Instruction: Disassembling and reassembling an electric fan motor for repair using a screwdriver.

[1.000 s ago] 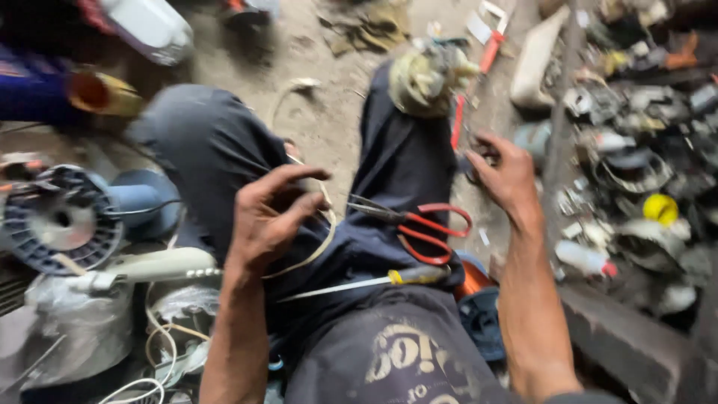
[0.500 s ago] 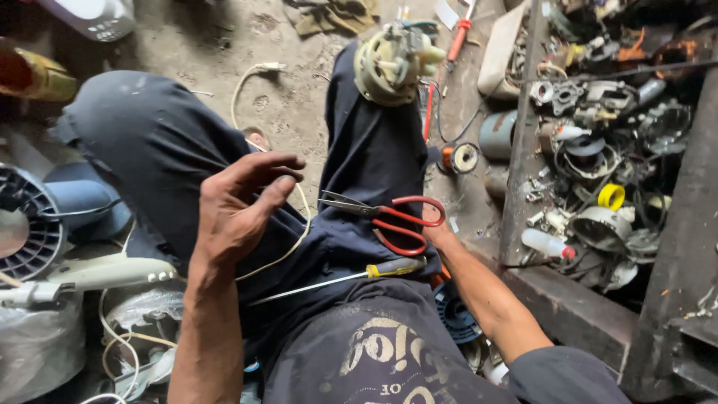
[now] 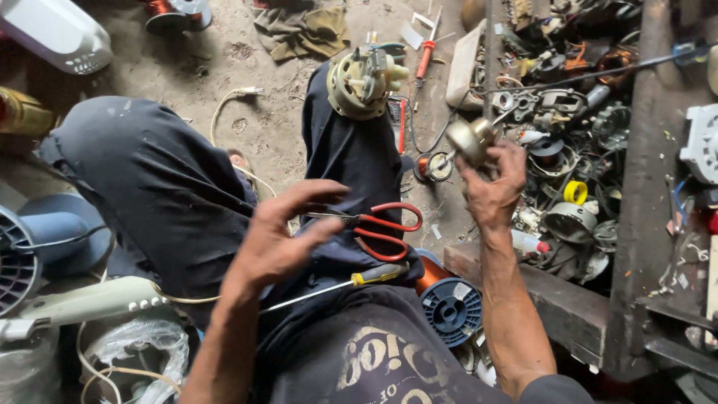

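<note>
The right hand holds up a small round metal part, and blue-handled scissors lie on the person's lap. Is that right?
Not quite. The head view shows the scissors on the lap have red handles, not blue. The rest holds: the right hand holds up a small round metal part.
</note>
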